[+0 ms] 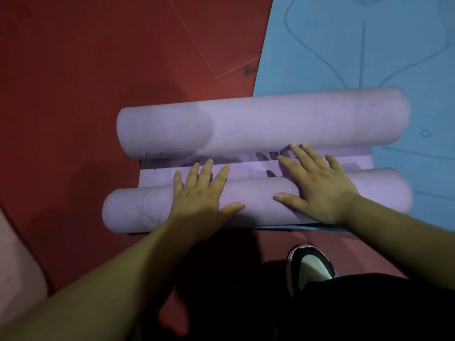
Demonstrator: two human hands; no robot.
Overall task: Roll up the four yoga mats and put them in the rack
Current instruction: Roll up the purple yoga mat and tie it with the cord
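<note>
Lower left corner: a pink surface (17,267), curved edge, only partly in frame; can't tell what it is. Beside it, and across the whole left half, red floor (86,70) with faint pale lines toward the top centre.

Centre: purple mat (246,168), lying crosswise on the floor and wound into two rolls. Far roll (258,121) is the thicker one. Near roll (138,210) is just below it in the frame. A short flat strip (160,177) of the same mat joins them, so the rolls lie close together but apart. The right ends of both rolls overlap the blue mat.

Your left hand (199,195) lies on top of the near roll, left of its middle. The grip is wide: fingers straight and spread, tips reaching over onto the strip, thumb out to the right.

Your right hand (320,185) lies on the same roll, right of its middle. Again a wide grip, palm flat, the longest fingers reaching to the foot of the far roll. Neither hand curls round anything.

Below the near roll a thin blue edge shows. Lower centre-right: your shoe (312,267), dark with a pale toe, on the floor, with a dark leg (369,303) to its right.

Upper right: blue mat (369,45), flat and unrolled, with darker line markings.
</note>
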